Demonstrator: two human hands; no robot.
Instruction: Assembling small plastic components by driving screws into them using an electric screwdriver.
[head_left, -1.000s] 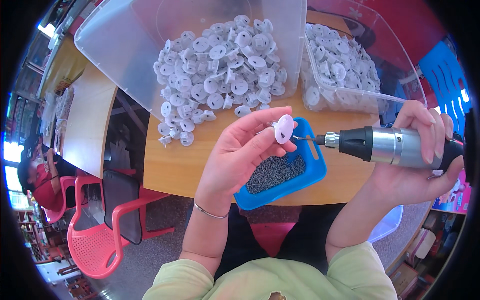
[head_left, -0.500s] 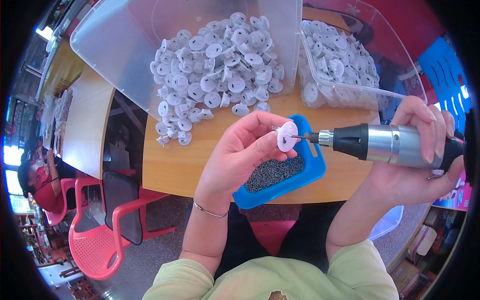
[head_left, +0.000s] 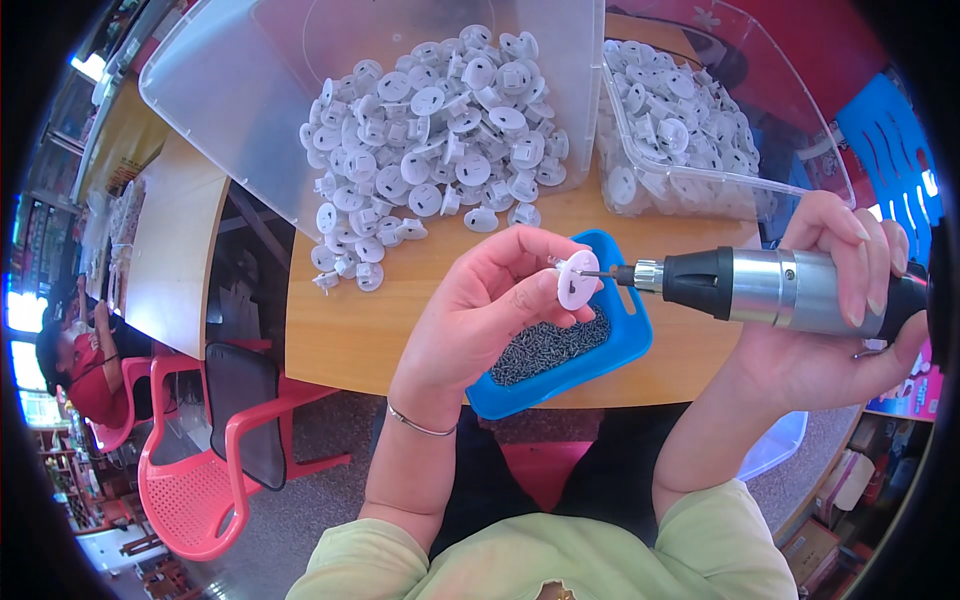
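Between the thumb and fingers of my left hand point(head_left: 500, 285) is a round white plastic part point(head_left: 578, 280), its flat disc turned to the right. My right hand point(head_left: 840, 290) is wrapped round an electric screwdriver point(head_left: 780, 288) with a silver and black body, held level. Its thin bit meets the disc's face near the middle; whether a screw sits at the tip is too small to tell. Below the part, a blue tray point(head_left: 630, 345) holds many small dark screws point(head_left: 550, 348). The left fingers' far side is partly hidden behind the disc.
A pile of similar white parts point(head_left: 430, 140) spills from a tipped clear bin point(head_left: 240, 110) onto the wooden table point(head_left: 350, 335). Another clear bin point(head_left: 700, 178) of parts stands at the right. Left are a pink chair point(head_left: 190, 490) and a person point(head_left: 95, 370) at another table.
The white part and my left fingers have shifted very slightly to the right. The screwdriver stays almost where it was, its bit still at the disc.
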